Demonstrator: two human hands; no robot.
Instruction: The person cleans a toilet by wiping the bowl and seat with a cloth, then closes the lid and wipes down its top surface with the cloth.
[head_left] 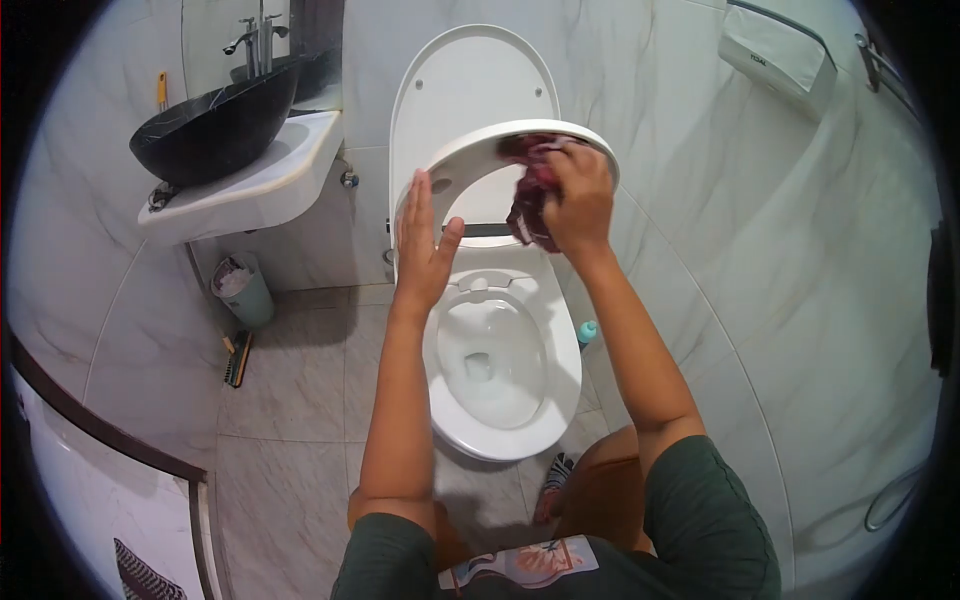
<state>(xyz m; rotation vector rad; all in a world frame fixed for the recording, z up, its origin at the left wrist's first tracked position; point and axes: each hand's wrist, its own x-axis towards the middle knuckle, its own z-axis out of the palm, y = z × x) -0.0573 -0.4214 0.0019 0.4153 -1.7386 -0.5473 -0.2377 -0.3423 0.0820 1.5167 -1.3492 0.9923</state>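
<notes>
A white toilet seat (470, 143) is raised partway, in front of the upright lid (470, 75). My left hand (425, 250) rests against the seat's left side, its fingers stretched out and the thumb apart. On the upper right of the seat, my right hand (580, 195) presses a crumpled dark red cloth (532, 200) to the underside. Part of the cloth is hidden by the fingers. Below both hands lies the open toilet bowl (490, 345), with a little water at its bottom.
At the left, a black basin (215, 125) sits on a white counter (240, 205). Beneath are a small bin (243, 290) and a brush (237, 360). A teal-capped bottle (587, 330) stands right of the toilet. A white paper holder (775, 55) hangs on the right wall.
</notes>
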